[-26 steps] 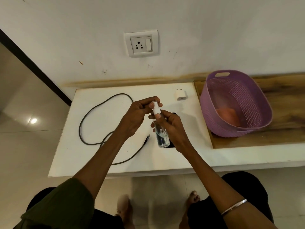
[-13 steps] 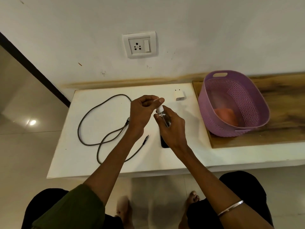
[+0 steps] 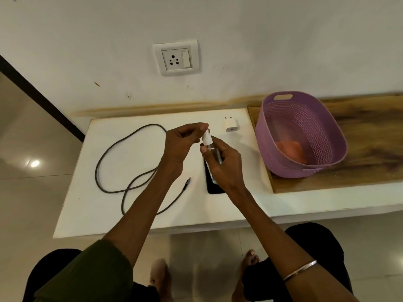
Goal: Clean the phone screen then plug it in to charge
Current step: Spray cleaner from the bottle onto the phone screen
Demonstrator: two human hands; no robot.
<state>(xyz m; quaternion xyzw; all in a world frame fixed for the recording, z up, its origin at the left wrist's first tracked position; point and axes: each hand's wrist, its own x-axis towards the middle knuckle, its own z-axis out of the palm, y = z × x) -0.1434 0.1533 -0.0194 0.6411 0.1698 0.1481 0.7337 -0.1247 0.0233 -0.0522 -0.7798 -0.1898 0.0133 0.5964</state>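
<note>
My right hand grips a clear spray bottle with a white nozzle, tilted above a black phone that lies flat on the white table. My left hand pinches the bottle's white top with curled fingers. Most of the phone is hidden under my right hand. A dark charging cable lies looped on the table to the left, its plug end just left of the phone. A white charger adapter sits behind my hands. A wall socket is above the table.
A purple perforated basket stands on a wooden board at the right, with an orange cloth inside it. The table's front edge is near my knees, and tiled floor lies to the left.
The bottle has tipped from nearly upright to lying along my right palm, and both hands stay on it above the phone. The view has shifted slightly.
</note>
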